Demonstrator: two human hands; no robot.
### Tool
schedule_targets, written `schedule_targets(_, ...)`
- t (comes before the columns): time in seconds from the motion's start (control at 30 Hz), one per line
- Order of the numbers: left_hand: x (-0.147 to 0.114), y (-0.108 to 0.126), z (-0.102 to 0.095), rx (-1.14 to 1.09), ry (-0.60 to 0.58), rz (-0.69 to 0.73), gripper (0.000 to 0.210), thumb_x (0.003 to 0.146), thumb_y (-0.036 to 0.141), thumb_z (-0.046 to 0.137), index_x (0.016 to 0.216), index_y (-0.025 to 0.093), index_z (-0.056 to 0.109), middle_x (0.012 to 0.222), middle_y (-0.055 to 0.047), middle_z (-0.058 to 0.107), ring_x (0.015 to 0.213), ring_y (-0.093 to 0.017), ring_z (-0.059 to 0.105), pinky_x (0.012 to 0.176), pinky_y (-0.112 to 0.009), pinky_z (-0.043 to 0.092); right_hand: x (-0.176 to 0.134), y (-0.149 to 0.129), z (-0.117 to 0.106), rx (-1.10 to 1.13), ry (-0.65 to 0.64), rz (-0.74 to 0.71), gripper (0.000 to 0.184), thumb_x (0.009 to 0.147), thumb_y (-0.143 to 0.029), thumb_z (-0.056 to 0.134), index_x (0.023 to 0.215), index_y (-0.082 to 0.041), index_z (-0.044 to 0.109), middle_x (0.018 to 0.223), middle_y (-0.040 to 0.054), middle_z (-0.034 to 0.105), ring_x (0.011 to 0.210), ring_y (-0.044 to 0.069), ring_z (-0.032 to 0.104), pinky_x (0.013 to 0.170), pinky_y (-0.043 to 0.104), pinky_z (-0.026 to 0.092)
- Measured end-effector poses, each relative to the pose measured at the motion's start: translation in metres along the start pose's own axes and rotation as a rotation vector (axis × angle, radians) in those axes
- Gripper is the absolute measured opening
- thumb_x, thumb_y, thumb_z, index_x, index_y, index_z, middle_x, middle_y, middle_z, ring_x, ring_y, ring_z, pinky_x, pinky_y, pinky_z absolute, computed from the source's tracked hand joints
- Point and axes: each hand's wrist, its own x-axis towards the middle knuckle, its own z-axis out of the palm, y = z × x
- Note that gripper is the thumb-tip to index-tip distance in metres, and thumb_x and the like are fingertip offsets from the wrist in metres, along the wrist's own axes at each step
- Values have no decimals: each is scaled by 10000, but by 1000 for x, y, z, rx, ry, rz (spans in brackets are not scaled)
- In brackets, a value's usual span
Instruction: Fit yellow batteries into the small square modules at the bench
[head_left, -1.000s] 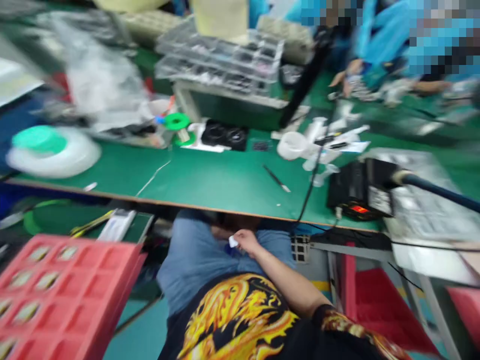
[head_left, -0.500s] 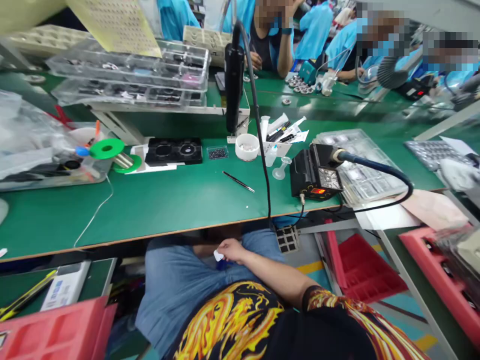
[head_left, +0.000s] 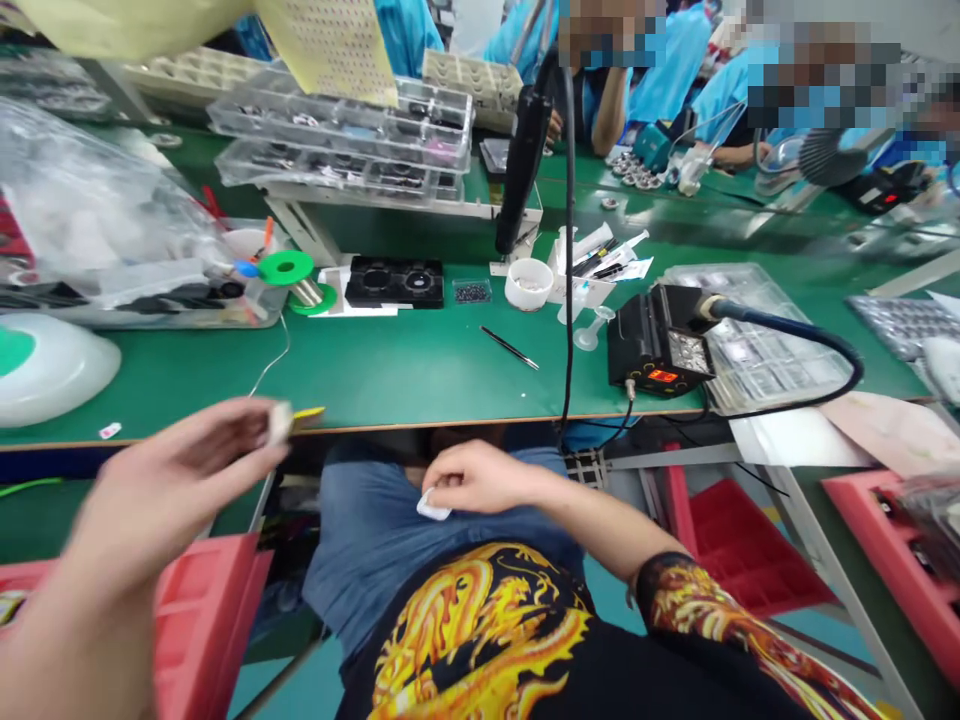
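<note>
My left hand (head_left: pixel 195 465) is raised at the left, over the table's front edge, and blurred by motion. Its thumb and fingers close on a small pale block-like piece (head_left: pixel 280 425). A yellow pointed thing (head_left: pixel 308 412) shows just beyond that piece; whether the hand holds it too, I cannot tell. Over my lap, my right hand (head_left: pixel 480 475) pinches a small flat white piece (head_left: pixel 433 506) with rounded corners. What the piece is does not show. A slim dark tweezers-like tool (head_left: pixel 510 347) lies on the green table (head_left: pixel 390 365), apart from both hands.
A black soldering station (head_left: pixel 660 345) stands at the right, its cable hanging off the edge. Behind are a solder spool (head_left: pixel 292 280), black tray (head_left: pixel 395 283), white cup (head_left: pixel 529 285) and stacked clear boxes (head_left: pixel 345 140). Red trays (head_left: pixel 210 610) flank my legs. Several co-workers sit beyond.
My left hand has come into view from the left with a pale piece. My right hand is raised a little, with the white piece still in it. The view has shifted left.
</note>
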Motion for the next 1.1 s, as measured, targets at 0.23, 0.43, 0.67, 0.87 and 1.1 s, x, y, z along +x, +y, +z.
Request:
schedule_targets(0.23, 83, 41, 110, 69, -7, 616, 259, 836, 295, 746, 1082, 212, 760, 1063, -64, 740, 890, -214, 661, 843, -360, 565, 52, -61, -105, -586, 402, 4, 116, 1013, -234, 713, 969, -161, 792, 897, 38, 749, 829, 155, 621, 772, 274, 401)
schedule_targets(0.43, 111, 50, 125, 9, -164, 704, 316, 852, 304, 760, 1155, 213, 766, 1098, -62, 724, 914, -217, 651, 799, -344, 539, 69, -51, -147, -682, 401, -9, 331, 913, -285, 819, 1209, -150, 754, 1097, 93, 738, 944, 205, 647, 837, 313, 478)
schedule_targets(0.67, 158, 63, 128, -75, -403, 659, 408, 804, 348, 830, 1197, 239, 804, 1117, -55, 687, 839, -186, 615, 772, -337, 519, 83, -27, -163, 28, 411, -145, 537, 933, -362, 770, 1410, -170, 613, 930, 4, 699, 769, 136, 637, 680, 257, 533)
schedule_targets(0.87, 187, 77, 139, -45, -665, 637, 434, 805, 349, 848, 1228, 256, 818, 1080, -58, 702, 872, -204, 635, 786, -335, 519, 79, -32, -168, 215, 410, -145, 418, 879, -369, 832, 1190, -146, 663, 859, -1, 676, 739, 131, 658, 611, 235, 548)
schedule_targets(1.1, 193, 69, 152, -110, -734, 610, 458, 812, 328, 844, 1261, 250, 804, 1115, -71, 711, 907, -212, 664, 815, -338, 547, 77, -32, -166, 331, 455, -61, 394, 842, -363, 875, 1093, -157, 652, 806, -10, 677, 701, 119, 658, 573, 217, 552)
